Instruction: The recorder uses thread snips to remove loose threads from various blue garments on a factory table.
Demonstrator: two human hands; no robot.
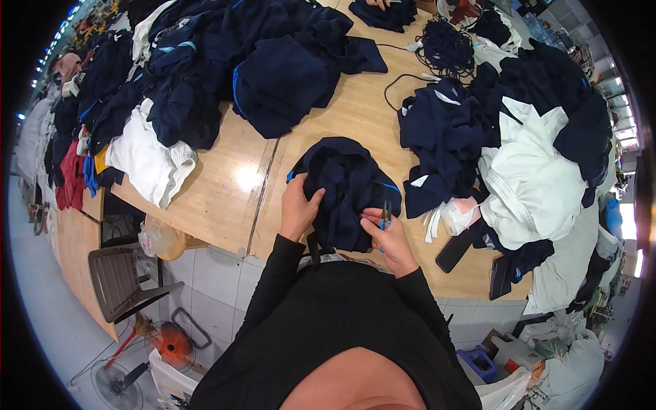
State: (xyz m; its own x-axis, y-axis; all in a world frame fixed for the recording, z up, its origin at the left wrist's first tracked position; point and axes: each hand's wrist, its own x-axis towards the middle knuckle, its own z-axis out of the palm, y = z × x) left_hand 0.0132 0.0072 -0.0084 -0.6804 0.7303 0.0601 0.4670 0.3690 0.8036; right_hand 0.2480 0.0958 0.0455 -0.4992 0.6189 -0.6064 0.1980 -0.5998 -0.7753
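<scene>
A navy garment with bright blue trim (345, 171) lies bunched up at the table edge right in front of me. My left hand (301, 210) grips its left side, the thumb on top and the other fingers partly hidden by the cloth. In my right hand (393, 242) is a small pair of thread snips (386, 217) with blue on it, the blades pointing up and away from me. The fingertips of that hand also touch the garment's right side. Whether they pinch the cloth is hard to see.
Piles of navy garments (287, 78) cover the far left of the wooden table (225, 171), beside a white garment (147, 157). To the right lie navy pieces (447, 130), a white garment (533, 184), a phone (454, 251) and tangled dark cord (444, 48). A chair (119, 280) stands lower left.
</scene>
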